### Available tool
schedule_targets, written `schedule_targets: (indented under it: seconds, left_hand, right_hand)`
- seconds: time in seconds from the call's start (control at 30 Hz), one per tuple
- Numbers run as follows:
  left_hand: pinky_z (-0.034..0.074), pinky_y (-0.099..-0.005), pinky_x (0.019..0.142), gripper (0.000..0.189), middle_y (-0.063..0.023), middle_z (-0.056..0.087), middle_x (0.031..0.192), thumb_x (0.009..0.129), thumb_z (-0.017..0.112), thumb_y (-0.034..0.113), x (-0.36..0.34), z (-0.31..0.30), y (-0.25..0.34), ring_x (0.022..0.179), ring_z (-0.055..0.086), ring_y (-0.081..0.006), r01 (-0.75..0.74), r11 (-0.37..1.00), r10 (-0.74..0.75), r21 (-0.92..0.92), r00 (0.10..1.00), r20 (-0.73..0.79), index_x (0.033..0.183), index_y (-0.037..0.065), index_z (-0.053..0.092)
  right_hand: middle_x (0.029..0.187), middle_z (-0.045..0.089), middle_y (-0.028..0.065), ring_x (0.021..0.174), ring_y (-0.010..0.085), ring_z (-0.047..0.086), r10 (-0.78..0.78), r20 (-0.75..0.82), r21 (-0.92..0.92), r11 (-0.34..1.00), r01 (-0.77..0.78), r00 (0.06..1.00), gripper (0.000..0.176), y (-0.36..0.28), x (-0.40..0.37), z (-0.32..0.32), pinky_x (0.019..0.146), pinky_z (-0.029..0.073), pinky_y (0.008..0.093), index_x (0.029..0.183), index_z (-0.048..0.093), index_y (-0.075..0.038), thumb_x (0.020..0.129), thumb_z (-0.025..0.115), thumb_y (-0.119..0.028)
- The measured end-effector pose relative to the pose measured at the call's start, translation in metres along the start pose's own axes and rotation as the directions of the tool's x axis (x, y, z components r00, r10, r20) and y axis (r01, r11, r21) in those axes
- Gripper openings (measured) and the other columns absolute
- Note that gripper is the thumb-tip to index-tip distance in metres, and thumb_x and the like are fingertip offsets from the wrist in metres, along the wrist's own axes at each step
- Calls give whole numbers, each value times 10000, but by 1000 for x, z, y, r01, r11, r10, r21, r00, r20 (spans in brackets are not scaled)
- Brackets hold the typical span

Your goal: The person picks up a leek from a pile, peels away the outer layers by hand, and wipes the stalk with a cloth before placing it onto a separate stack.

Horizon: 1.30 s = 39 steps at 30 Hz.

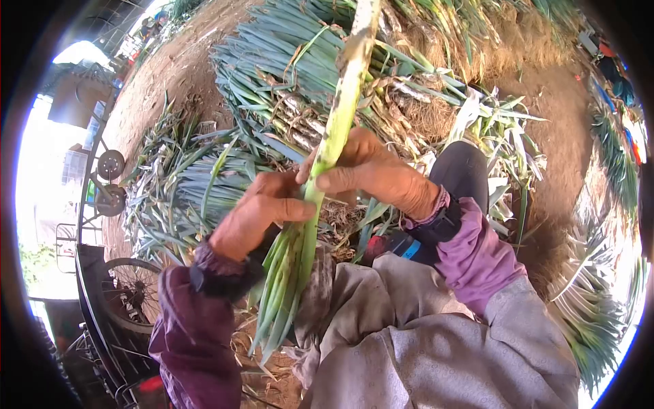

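Observation:
A long green onion [335, 133] runs upright through the middle of the head view, its pale, soil-stained stem at the top and its green leaves hanging toward my lap. My left hand [255, 213] is closed around it where the leaves begin. Slightly higher, my right hand [378, 170] pinches the stem between thumb and fingers, near the left fingertips. Behind my hands lies a large pile of green onions [283, 65]. Loose trimmed leaves [501, 129] lie beside my right knee.
A smaller heap of green onions [214, 177] lies at the left. More green onions [589, 307] are at the right edge. A cart with a spoked wheel [133, 293] stands at the lower left. Bare brown soil [562, 129] shows at the right.

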<state>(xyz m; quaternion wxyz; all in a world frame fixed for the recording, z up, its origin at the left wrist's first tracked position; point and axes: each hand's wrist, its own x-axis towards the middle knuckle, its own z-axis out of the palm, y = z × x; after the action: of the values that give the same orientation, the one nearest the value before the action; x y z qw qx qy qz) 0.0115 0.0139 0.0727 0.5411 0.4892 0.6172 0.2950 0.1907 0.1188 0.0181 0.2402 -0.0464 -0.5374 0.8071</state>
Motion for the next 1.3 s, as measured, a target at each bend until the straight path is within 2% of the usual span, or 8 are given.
schedule_targets:
  seconds: [0.4, 0.67, 0.83, 0.9, 0.97, 1.07, 1.2, 1.3]
  left_hand:
    - [391, -285, 559, 148, -36, 514, 637, 782, 637, 76, -8, 15, 7, 638, 471, -90, -49, 974, 111, 221, 955, -276, 807, -58, 580]
    - [382, -288, 488, 126, -48, 536, 591, 773, 618, 67, 12, -6, -50, 542, 493, -101, 39, 918, 217, 395, 783, -582, 759, -56, 592]
    - [417, -293, 455, 209, -68, 548, 578, 800, 566, 150, -18, -51, -74, 474, 537, -172, 74, 996, -86, -46, 770, -632, 694, -29, 594]
    - [442, -300, 476, 231, -87, 561, 602, 807, 550, 174, -25, -52, -79, 492, 549, -189, -4, 966, -147, -257, 811, -566, 752, -45, 602]
    - [442, -308, 507, 231, -97, 550, 647, 802, 533, 164, -26, -39, -75, 546, 543, -190, -38, 907, -202, -419, 835, -512, 829, -61, 579]
    - [445, -323, 519, 277, -106, 535, 667, 798, 495, 191, -19, -24, -73, 580, 531, -195, -48, 828, -242, -558, 868, -434, 896, -59, 561]
    - [448, -329, 482, 311, -122, 533, 676, 772, 498, 210, -22, -4, -51, 529, 523, -212, -22, 831, -199, -555, 921, -334, 908, -64, 553]
    - [468, -331, 451, 256, -132, 549, 692, 770, 522, 157, -24, 17, -36, 536, 551, -223, -34, 793, -174, -608, 944, -280, 875, -75, 557]
  right_hand:
    - [487, 466, -50, 417, 36, 397, -70, -276, -397, 917, -47, 959, 434, 14, 17, 1, 393, 289, 221, 668, 639, -28, 881, 665, -405]
    - [606, 535, -20, 507, 54, 488, 107, -125, 76, 992, -98, 986, 294, -6, -19, -2, 439, 365, 222, 734, 619, -56, 898, 629, -300]
    - [707, 566, 27, 618, 142, 569, -327, -397, -324, 924, 203, 857, 231, -116, -75, -84, 553, 464, 251, 989, 565, -61, 916, 556, -280]
    - [739, 573, 39, 705, 172, 596, -168, -252, -310, 947, 85, 953, 324, -138, -74, -136, 628, 488, 285, 972, 571, -49, 903, 575, -366]
    - [765, 585, 47, 756, 178, 604, -159, -462, -700, 670, -248, 873, 389, -132, -63, -157, 653, 496, 309, 925, 579, -49, 883, 591, -436]
    - [808, 621, 167, 776, 234, 641, -582, -208, -758, -412, -506, 786, 420, -50, -34, -126, 559, 507, 367, 809, 595, -50, 859, 604, -467]
    - [616, 584, 162, 577, 293, 620, -461, -111, -963, 268, 19, 881, 456, 9, -5, -42, 526, 501, 396, 807, 611, 0, 929, 539, -433]
    - [588, 564, 155, 510, 310, 573, -457, -158, -920, 390, 37, 875, 430, 34, 10, 15, 474, 460, 412, 751, 567, -29, 940, 526, -414]
